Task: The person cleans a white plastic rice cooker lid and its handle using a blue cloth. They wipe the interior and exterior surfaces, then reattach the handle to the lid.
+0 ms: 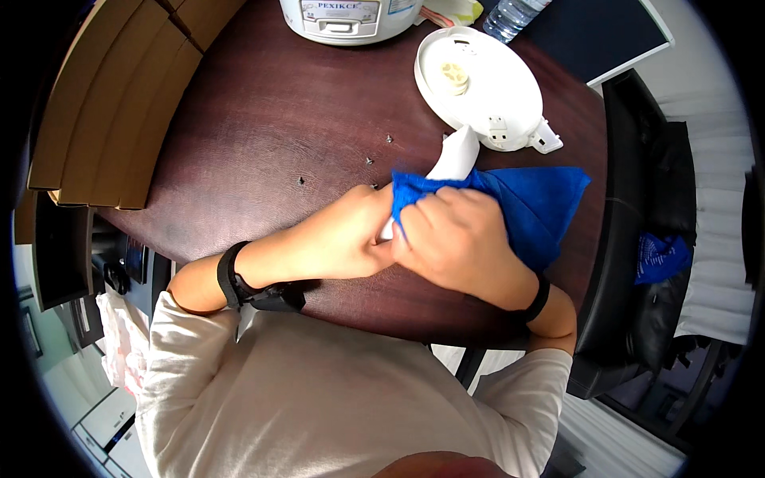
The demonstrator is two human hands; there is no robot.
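My right hand (458,243) is closed over a blue cloth (532,203), pressing it round a white curved plastic piece (457,155). One end of that piece sticks out beyond the cloth, toward the round white lid (510,80). My left hand (351,235) is closed at the near end of the same piece, with its fingertips tucked out of sight. The two hands meet above the near part of the table. A loose corner of the cloth spreads out to the right.
Tiny metal screws (369,161) lie scattered on the dark brown table (263,119). A white rice cooker (343,24) stands at the far edge, with a plastic water bottle (514,17) to its right. Cardboard boxes (119,103) fill the left side. A black sofa (625,199) stands right.
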